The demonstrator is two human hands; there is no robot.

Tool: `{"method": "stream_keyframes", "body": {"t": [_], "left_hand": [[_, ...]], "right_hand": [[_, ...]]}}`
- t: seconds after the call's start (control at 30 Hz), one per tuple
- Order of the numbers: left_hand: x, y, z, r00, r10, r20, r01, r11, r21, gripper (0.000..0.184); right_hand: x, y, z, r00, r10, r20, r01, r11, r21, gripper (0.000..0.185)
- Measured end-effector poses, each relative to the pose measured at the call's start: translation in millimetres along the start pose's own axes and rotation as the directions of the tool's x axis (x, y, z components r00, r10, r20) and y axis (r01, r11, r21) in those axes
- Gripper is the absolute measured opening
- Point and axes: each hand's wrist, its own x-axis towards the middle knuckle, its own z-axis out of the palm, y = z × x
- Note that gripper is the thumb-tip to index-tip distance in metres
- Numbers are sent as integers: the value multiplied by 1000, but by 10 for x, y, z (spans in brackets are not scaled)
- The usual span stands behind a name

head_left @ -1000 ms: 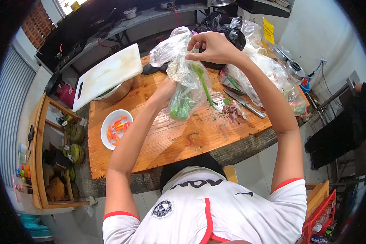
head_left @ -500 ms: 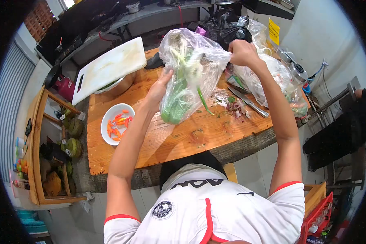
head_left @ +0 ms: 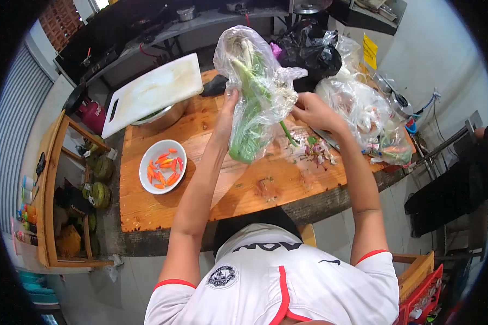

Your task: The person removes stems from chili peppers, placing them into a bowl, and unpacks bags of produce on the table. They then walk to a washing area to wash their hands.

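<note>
A clear plastic bag (head_left: 255, 122) of spring onions (head_left: 249, 76) hangs above the wooden table, white root ends up and green leaves down. My left hand (head_left: 226, 111) grips the bag's left side, its fingers partly hidden behind the plastic. On the other side, my right hand (head_left: 315, 112) is closed at a whitish, rooty clump of spring onion, where a green stalk (head_left: 286, 132) sticks out downward. Whether its fingertips also pinch the plastic is hard to make out. Below lie onion skins and scraps (head_left: 314, 150). A knife (head_left: 326, 138) is mostly hidden behind my right wrist.
A white bowl of orange-red chillies (head_left: 147, 182) stands at the table's left. Behind it, a white cutting board (head_left: 152, 89) rests across a metal bowl (head_left: 168, 118). More filled plastic bags (head_left: 358, 105) occupy the right side, and a black bag (head_left: 312, 51) the back.
My right hand has come down and inward from the bag's stretched corner to the rooty clump. My left hand and the bag have shifted slightly right and up in view.
</note>
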Motion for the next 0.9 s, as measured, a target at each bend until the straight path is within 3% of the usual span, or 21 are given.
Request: {"method": "stream_keyframes", "body": {"t": [0.1, 0.13, 0.23, 0.27, 0.37, 0.4, 0.5, 0.53, 0.63, 0.67, 0.77, 0.83, 0.9], "left_hand": [[111, 149, 71, 995, 90, 37, -94, 990, 108, 43], [124, 232, 111, 993, 112, 35, -116, 982, 150, 43], [168, 407, 195, 982, 190, 16, -188, 953, 239, 43], [190, 453, 215, 975, 221, 8, -216, 941, 260, 43], [292, 586, 259, 950, 306, -62, -279, 921, 272, 38], [333, 640, 239, 949, 313, -46, -288, 915, 283, 34], [485, 815, 113, 933, 360, -22, -328, 873, 360, 22], [548, 854, 72, 919, 394, -26, -348, 839, 418, 17], [708, 978, 30, 884, 466, -35, -368, 741, 562, 11], [755, 1017, 30, 880, 474, -24, -376, 727, 574, 11], [820, 1168, 48, 898, 440, -20, -323, 689, 648, 13], [861, 1248, 92, 914, 406, 0, -285, 643, 711, 15], [866, 1237, 131, 931, 363, -31, -272, 750, 603, 22]], "right_hand": [[227, -134, 10, 886, -145, -441, 255, 946, 201, 23], [263, -208, -14, 869, -165, -467, 342, 881, 325, 22], [306, -576, 4, 767, -13, -641, 517, 604, 607, 27], [293, -600, -60, 786, 12, -618, 422, 721, 550, 36], [284, -693, -256, 853, 97, -512, 87, 943, 323, 34], [258, -802, -173, 761, 96, -641, 271, 851, 450, 43], [257, -825, -223, 832, 87, -549, 381, 629, 678, 45], [331, -628, -254, 930, 127, -346, 222, 556, 801, 51], [300, -475, -74, 919, 266, -292, 194, 340, 920, 60], [247, -487, -59, 926, 251, -281, 187, 341, 921, 70], [329, -114, 94, 928, 255, -272, 155, 398, 904, 48], [337, 24, 114, 949, 134, -287, 217, 385, 897, 49], [337, 67, 94, 953, 41, -300, 259, 405, 877, 47]]}}
